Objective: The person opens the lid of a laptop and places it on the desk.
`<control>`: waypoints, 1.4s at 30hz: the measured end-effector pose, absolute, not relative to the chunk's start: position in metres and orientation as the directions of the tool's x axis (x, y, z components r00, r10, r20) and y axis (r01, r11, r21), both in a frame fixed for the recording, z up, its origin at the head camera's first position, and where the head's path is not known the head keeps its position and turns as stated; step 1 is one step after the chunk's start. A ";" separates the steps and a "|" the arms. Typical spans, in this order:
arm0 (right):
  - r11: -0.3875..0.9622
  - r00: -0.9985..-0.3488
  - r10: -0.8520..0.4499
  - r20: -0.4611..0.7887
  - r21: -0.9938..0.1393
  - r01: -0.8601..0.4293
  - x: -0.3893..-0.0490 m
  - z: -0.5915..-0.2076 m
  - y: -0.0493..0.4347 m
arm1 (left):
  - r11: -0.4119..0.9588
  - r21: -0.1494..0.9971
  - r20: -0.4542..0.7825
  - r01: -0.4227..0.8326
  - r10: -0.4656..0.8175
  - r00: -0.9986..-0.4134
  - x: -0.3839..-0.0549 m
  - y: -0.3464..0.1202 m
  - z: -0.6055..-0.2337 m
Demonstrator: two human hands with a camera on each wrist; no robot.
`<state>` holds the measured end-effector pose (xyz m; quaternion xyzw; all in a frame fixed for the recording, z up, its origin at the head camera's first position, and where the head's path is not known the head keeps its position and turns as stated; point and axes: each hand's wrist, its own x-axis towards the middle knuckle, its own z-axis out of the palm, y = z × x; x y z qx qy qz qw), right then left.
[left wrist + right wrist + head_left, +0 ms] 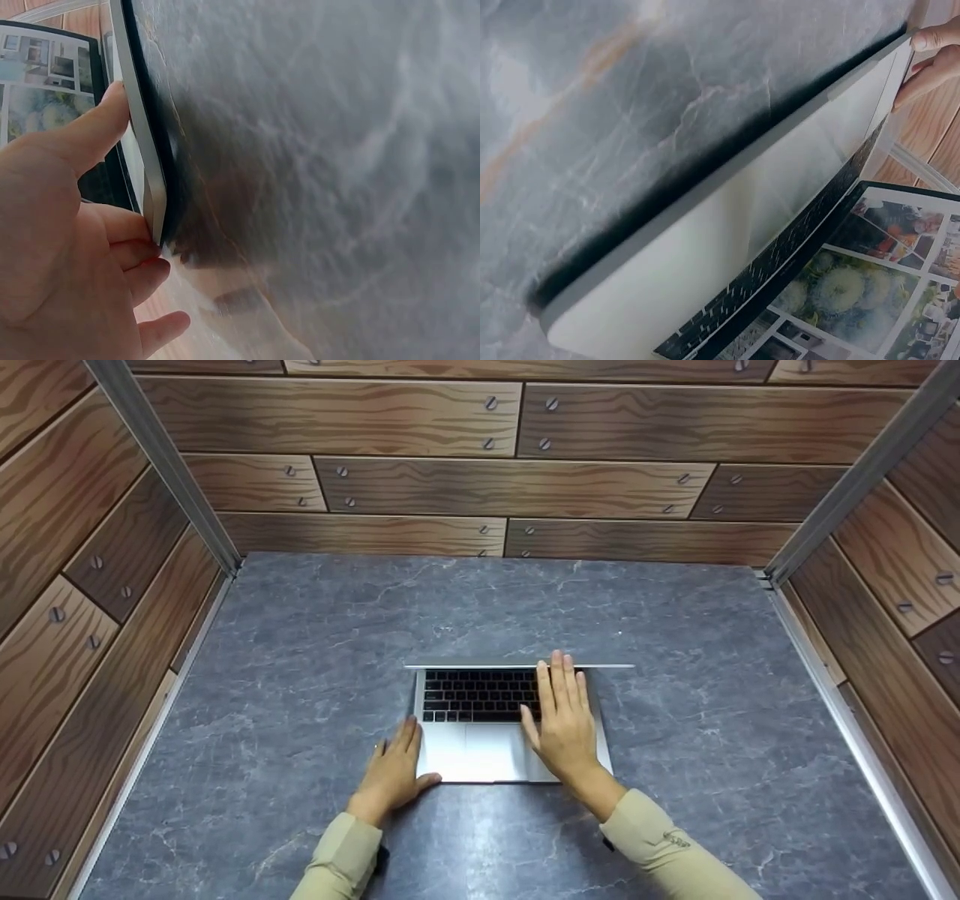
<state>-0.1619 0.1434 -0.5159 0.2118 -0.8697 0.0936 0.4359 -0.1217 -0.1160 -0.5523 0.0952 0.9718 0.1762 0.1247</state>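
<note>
A silver laptop (442, 754) lies with its black keyboard (480, 695) and trackpad facing up. Its lid (465, 666) stands raised, nearly edge-on in the head view. In the right wrist view, the screen (840, 292) shows a grid of photos. My left hand (390, 769) holds the laptop's front left corner, thumb at the front edge and fingers along the left side. Over the right part of the keyboard stretches my right hand (564, 731), fingers straight, fingertips overlapping the lid's top edge. It hides some keys. The left wrist view shows the left thumb (101, 127) against the base.
The laptop rests on a grey marble-patterned table (315, 660). Wood-plank-patterned panels (480, 484) enclose the back and both sides. Metal rails (855, 742) run along the side edges, and metal posts (169, 465) rise at the back corners.
</note>
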 end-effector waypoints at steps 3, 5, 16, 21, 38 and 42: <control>0.889 -0.523 -0.292 0.801 0.025 -0.457 -0.163 -0.514 0.145 | 0.920 0.364 -0.208 0.147 0.234 -0.950 -0.121 -0.116 -0.552; 0.889 -0.520 -0.293 0.802 0.028 -0.457 -0.164 -0.512 0.145 | 0.921 0.359 -0.207 0.151 0.237 -0.949 -0.121 -0.116 -0.552; 0.889 -0.513 -0.283 0.810 0.021 -0.458 -0.170 -0.505 0.145 | 0.917 0.357 -0.179 0.179 0.255 -0.950 -0.120 -0.118 -0.552; 0.894 -0.522 -0.283 0.804 0.025 -0.447 -0.173 -0.499 0.144 | 0.909 0.373 -0.168 0.184 0.262 -0.950 -0.120 -0.120 -0.553; 0.919 -0.593 -0.265 0.760 0.015 -0.393 -0.183 -0.485 0.140 | 0.918 0.356 -0.201 0.178 0.261 -0.944 -0.122 -0.121 -0.556; 0.916 -0.596 -0.269 0.757 0.009 -0.402 -0.185 -0.485 0.140 | 0.914 0.365 -0.196 0.175 0.259 -0.946 -0.122 -0.122 -0.557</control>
